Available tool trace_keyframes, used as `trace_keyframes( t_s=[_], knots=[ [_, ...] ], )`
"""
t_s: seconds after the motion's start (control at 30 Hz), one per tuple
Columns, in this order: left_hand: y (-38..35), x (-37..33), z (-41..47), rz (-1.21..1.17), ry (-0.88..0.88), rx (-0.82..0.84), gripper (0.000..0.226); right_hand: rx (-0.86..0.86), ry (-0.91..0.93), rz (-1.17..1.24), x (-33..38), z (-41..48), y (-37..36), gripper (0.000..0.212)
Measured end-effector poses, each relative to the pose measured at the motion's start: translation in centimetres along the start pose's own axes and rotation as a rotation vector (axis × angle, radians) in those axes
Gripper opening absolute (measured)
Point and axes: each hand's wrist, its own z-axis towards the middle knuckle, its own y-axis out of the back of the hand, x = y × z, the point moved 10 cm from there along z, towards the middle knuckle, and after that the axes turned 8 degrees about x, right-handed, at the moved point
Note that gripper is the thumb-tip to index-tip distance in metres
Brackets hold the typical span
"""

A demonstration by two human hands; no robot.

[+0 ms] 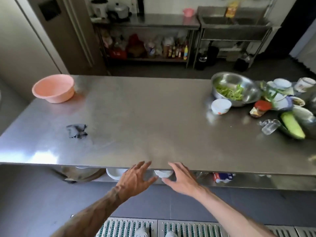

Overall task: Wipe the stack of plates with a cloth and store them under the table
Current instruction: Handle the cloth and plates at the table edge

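**At the table's near edge: both hands spread, plates on the shelf below**

Under the steel table (153,117), on its lower shelf (256,183), a white stack of plates (163,173) shows between the two hands. More white dishes (114,173) sit to its left, and a printed packet (223,177) lies to its right. The left hand (136,177) and right hand (181,180) hover just in front of the table edge. Their fingers are spread wide and hold nothing.

On the tabletop, a pink basin (53,88) stands at the far left corner; nothing can be seen inside it. At the far right, a steel bowl (236,89) holds green vegetable strips. Just beside it are a small white bowl (221,106), a red-lidded jar (260,108) on its side, a toppled glass (271,126) and a long green gourd (293,124) in a dish. A dark crumpled cloth (77,131) lies alone on the left part, well apart from the hands.

Across the room stand a steel rack (147,23) crowded with bottles, and a sink (234,23). A slotted floor grate (128,226) runs underfoot.
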Motion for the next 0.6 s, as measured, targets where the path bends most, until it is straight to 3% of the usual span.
trace_keyframes(
  t_s=[0.33,0.6],
  knots=[
    [24.7,-8.2,-2.6,0.104,-0.134,-0.292,0.084,-0.209,0.105,-0.106,9.7,-5.6,23.9,0.087],
    [34.5,-12.0,-4.0,0.166,-0.275,-0.404,0.086,-0.305,0.134,-0.117,14.0,-8.9,32.2,0.088]
  ],
)
